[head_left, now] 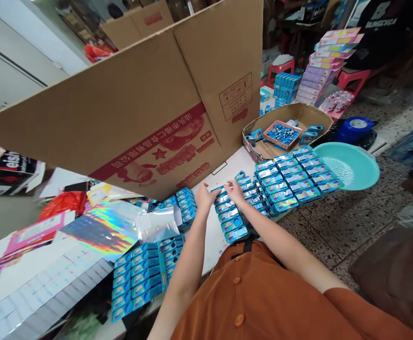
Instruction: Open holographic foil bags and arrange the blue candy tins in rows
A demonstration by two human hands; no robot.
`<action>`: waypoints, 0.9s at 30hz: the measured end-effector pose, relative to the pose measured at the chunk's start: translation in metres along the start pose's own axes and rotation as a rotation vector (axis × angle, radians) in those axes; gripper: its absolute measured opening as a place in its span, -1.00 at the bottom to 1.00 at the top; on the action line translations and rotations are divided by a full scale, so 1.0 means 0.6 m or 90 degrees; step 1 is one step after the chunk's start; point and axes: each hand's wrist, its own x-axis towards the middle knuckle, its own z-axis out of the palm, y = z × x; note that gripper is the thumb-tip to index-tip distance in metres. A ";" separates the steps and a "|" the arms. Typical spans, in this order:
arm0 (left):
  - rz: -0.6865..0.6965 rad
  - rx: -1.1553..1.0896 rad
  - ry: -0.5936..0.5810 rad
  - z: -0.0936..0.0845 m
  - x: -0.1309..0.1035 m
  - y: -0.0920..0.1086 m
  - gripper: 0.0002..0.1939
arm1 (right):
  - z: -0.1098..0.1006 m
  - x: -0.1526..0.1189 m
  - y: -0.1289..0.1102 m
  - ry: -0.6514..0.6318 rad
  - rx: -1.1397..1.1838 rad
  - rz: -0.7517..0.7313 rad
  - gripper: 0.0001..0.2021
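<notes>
My left hand is closed at the left end of a small blue tin, its thumb pointing right. My right hand has its fingers pinched at the other end of the same tin. This tin lies at the far end of a column of flat blue tins with shiny labels on the white tabletop. Just beyond my right hand lies a single blue tin with a round hole. To the right, blue tins are stacked in several rows.
A tall cardboard sheet stands behind my hands. At the right are a cardboard tray with a pink box of small pieces and a turquoise basin. More blue tins and silvery film lie left.
</notes>
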 end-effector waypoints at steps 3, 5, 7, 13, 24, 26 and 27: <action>-0.030 -0.006 -0.007 0.002 0.002 -0.019 -0.50 | 0.000 0.000 -0.001 -0.007 0.011 0.013 -0.71; -0.039 -0.031 -0.011 0.003 0.003 -0.028 -0.52 | 0.002 0.001 -0.004 -0.014 0.017 0.019 -0.72; -0.041 -0.065 -0.002 0.004 0.003 -0.034 -0.52 | 0.003 0.002 -0.007 -0.023 0.024 0.021 -0.74; -0.046 -0.238 0.069 0.018 -0.026 -0.084 -0.60 | -0.041 -0.014 0.001 -0.068 0.070 0.017 -0.69; -0.185 -0.547 -0.098 0.129 -0.160 -0.110 -0.41 | -0.117 -0.181 0.066 -0.075 0.150 0.077 -0.55; -0.200 -0.670 -0.158 0.137 -0.181 -0.090 -0.38 | -0.103 -0.192 0.066 -0.089 0.174 0.059 -0.49; -0.214 -0.729 -0.186 0.137 -0.189 -0.082 -0.37 | -0.098 -0.195 0.065 -0.103 0.185 0.046 -0.47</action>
